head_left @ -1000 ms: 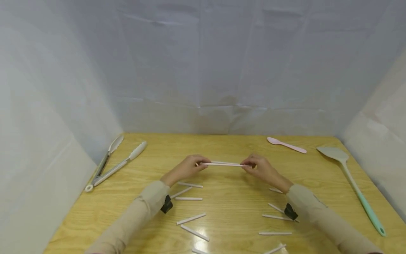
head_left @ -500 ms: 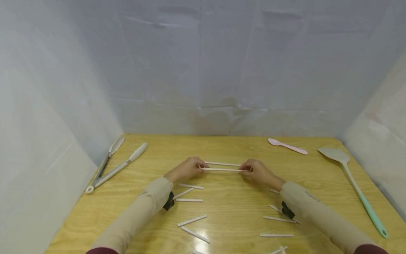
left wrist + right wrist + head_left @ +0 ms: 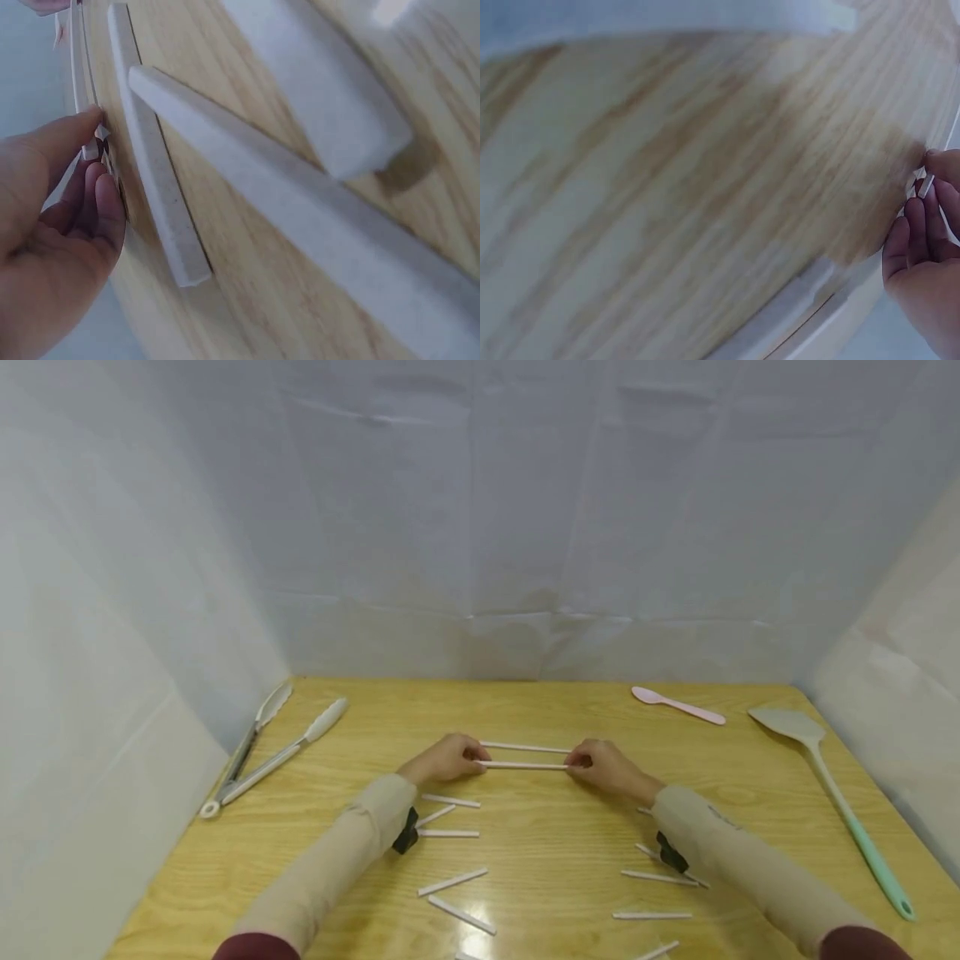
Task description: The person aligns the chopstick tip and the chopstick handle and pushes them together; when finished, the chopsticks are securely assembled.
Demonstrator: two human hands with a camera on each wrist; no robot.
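My left hand [image 3: 450, 757] pinches one end of a thin white stick [image 3: 522, 766] between thumb and fingertips. Its other end is in the fingers of my right hand [image 3: 609, 770], so the stick spans level between both hands. Just behind runs a second white stick [image 3: 525, 747], roughly parallel, its ends partly hidden by the hands. In the left wrist view the thumb of the left hand [image 3: 67, 187] presses on the stick's end. The right wrist view catches the right hand [image 3: 930, 232] around a small stick end [image 3: 926, 186]. Whether the front stick touches the table cannot be told.
Several white sticks lie loose nearer me, such as the left stick [image 3: 453, 882] and right stick [image 3: 652, 915]. Tongs [image 3: 262, 768] lie spread at the left, a pink spoon [image 3: 678, 704] at back right, a turner [image 3: 843, 802] along the right. A pale sheet [image 3: 510, 527] backs the wooden table [image 3: 547, 860].
Both hands have brought the front stick toward me and lower, opening a gap to the stick behind it. The hands have also come slightly closer together.
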